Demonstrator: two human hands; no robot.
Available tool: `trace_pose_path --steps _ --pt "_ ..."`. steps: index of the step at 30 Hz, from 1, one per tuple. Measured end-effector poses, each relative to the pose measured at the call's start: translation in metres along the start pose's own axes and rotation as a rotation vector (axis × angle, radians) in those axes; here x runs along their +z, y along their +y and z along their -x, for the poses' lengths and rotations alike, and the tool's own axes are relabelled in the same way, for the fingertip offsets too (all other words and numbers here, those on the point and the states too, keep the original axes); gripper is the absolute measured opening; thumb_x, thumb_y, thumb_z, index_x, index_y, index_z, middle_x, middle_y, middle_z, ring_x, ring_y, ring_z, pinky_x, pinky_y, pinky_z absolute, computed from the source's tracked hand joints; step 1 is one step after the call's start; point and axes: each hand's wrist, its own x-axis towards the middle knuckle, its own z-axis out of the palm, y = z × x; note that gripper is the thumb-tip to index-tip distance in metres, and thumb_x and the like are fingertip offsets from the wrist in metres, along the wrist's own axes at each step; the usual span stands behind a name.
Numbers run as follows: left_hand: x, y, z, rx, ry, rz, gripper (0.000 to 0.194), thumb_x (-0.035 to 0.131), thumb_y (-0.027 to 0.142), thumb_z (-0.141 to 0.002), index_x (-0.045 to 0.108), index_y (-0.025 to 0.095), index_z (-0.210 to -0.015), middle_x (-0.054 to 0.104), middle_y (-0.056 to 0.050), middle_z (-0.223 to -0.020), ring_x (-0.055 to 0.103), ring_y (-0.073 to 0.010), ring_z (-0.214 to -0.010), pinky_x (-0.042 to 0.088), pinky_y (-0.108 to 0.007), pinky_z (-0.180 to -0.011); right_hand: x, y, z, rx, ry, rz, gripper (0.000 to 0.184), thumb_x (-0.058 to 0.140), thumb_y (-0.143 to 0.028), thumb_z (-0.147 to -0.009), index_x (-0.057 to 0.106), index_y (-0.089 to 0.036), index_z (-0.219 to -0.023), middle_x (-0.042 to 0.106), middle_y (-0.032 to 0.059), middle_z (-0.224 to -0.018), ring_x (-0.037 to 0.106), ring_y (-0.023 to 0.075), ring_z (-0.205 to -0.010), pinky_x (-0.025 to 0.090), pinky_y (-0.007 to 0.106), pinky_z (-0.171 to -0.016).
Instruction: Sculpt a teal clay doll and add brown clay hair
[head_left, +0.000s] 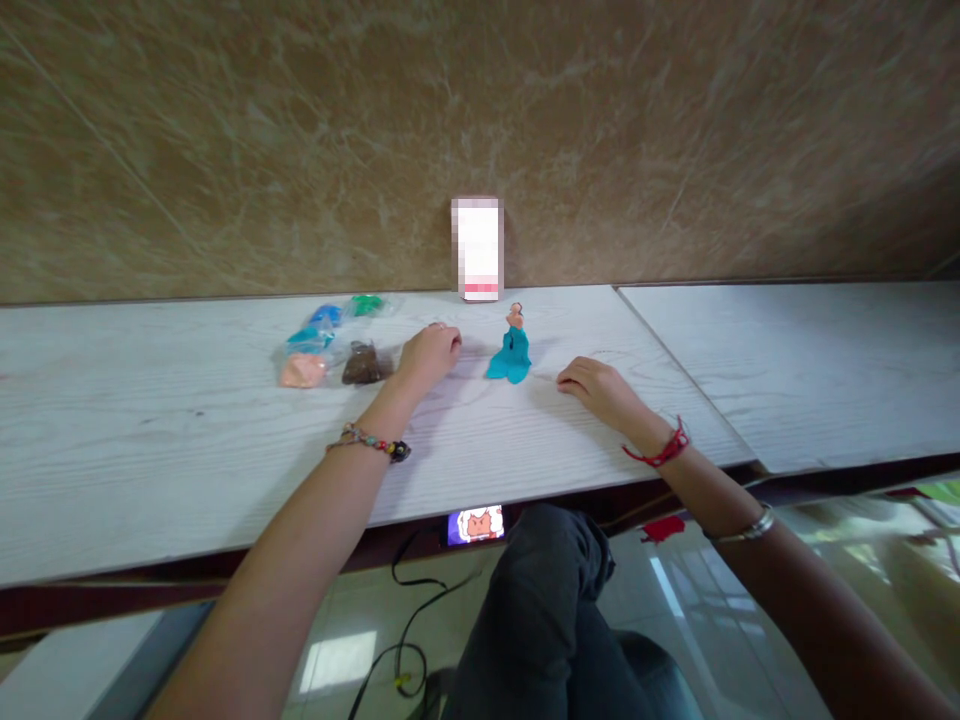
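Observation:
A small clay figure (514, 345) with a spreading teal skirt and a skin-coloured upper body lies on the white wood-grain table (187, 440). Just left of it is my left hand (431, 353), its fingers curled closed; anything inside them is hidden. My right hand (600, 388) rests on the tabletop right of the figure, fingertips pressed together, and I cannot make out anything in them. Neither hand touches the figure. Beside my left wrist lies a clear bag of brown clay (362, 365).
Further left are bags of peach clay (304, 370), teal clay (310, 337), blue clay (326, 315) and green clay (367, 304). A phone with a blurred white screen (478, 248) leans on the marbled wall (225, 150). Below the table edge another lit screen (475, 525) shows near my knee.

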Motion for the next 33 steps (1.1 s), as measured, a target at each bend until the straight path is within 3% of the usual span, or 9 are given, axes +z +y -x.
trace_pose_path --steps 12,19,23,27,33 --pt "-0.001 0.0 0.001 0.013 0.006 0.016 0.031 0.034 0.019 -0.079 0.063 0.014 -0.088 0.062 -0.011 -0.092 0.057 -0.0214 -0.085 0.044 -0.031 -0.071 -0.005 0.018 0.015 0.126 0.111 -0.038 0.021 0.05 -0.012 -0.078 0.07 -0.016 -0.08 0.068 0.0079 -0.085 0.062 0.0181 -0.079 0.048 0.03 -0.075" --pt "-0.001 0.0 0.0 0.017 0.005 0.009 0.032 0.034 0.019 -0.08 0.063 0.014 -0.088 0.062 -0.011 -0.092 0.057 -0.0213 -0.086 0.044 -0.031 -0.071 0.0 0.024 0.013 0.085 0.122 -0.058 0.019 0.054 -0.013 -0.076 0.071 -0.02 -0.08 0.067 0.0061 -0.087 0.06 0.0184 -0.081 0.048 0.033 -0.076" --pt "0.0 -0.001 0.0 0.017 0.01 -0.001 0.031 0.034 0.02 -0.08 0.063 0.014 -0.088 0.063 -0.01 -0.092 0.057 -0.0215 -0.086 0.044 -0.031 -0.07 0.002 0.027 0.01 0.159 0.155 -0.039 0.016 0.056 -0.014 -0.075 0.071 -0.019 -0.075 0.067 0.0061 -0.083 0.059 0.0185 -0.079 0.048 0.034 -0.075" --pt "0.0 -0.001 0.0 0.014 0.007 -0.001 0.031 0.034 0.02 -0.08 0.063 0.014 -0.089 0.062 -0.01 -0.093 0.057 -0.0212 -0.087 0.044 -0.031 -0.071 0.002 0.028 0.012 0.09 0.133 -0.063 0.015 0.059 -0.015 -0.074 0.071 -0.021 -0.077 0.067 0.0047 -0.087 0.059 0.0179 -0.082 0.048 0.034 -0.077" --pt "0.0 -0.001 0.0 0.002 -0.002 -0.008 0.031 0.034 0.02 -0.08 0.063 0.014 -0.09 0.062 -0.01 -0.093 0.057 -0.0207 -0.086 0.044 -0.03 -0.071 0.0 0.027 0.014 0.103 0.121 -0.017 0.016 0.058 -0.015 -0.075 0.072 -0.022 -0.077 0.066 0.0053 -0.09 0.058 0.0187 -0.082 0.048 0.035 -0.076"
